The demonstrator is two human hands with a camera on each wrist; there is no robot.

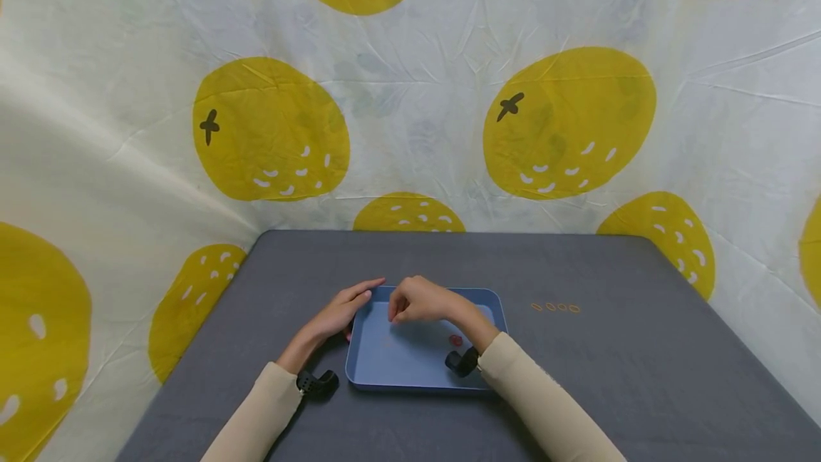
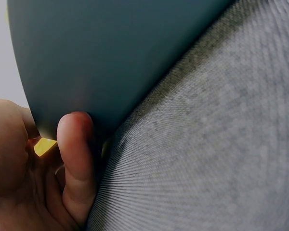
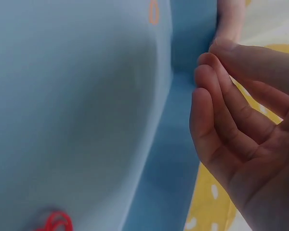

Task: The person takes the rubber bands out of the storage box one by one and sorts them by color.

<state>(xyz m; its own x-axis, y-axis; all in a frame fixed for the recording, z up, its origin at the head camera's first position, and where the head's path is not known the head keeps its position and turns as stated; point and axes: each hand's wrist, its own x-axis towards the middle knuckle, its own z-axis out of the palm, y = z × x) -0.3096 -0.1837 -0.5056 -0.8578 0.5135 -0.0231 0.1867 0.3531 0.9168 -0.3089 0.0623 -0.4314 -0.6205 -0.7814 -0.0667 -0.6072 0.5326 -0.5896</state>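
A shallow blue tray [image 1: 410, 369] rests in front of me. My left hand [image 1: 338, 314] holds its left side, and in the left wrist view one finger [image 2: 76, 149] presses the outer wall. Above the tray's left half hovers my right hand [image 1: 420, 301]; its fingers are curled with thumb and fingertips close together, and nothing shows between them in the right wrist view. An orange rubber band [image 3: 154, 12] lies inside the tray, close to the wall. Red rubber bands [image 1: 455, 340] lie in a small clump on the tray floor, beside my right wrist.
Several orange rubber bands [image 1: 554, 307] lie in a row on the grey tabletop [image 1: 609, 369], right of the tray. Behind the table hangs a white cloth [image 1: 417, 141] printed with yellow fruit. Each wrist wears a black camera mount [image 1: 318, 385].
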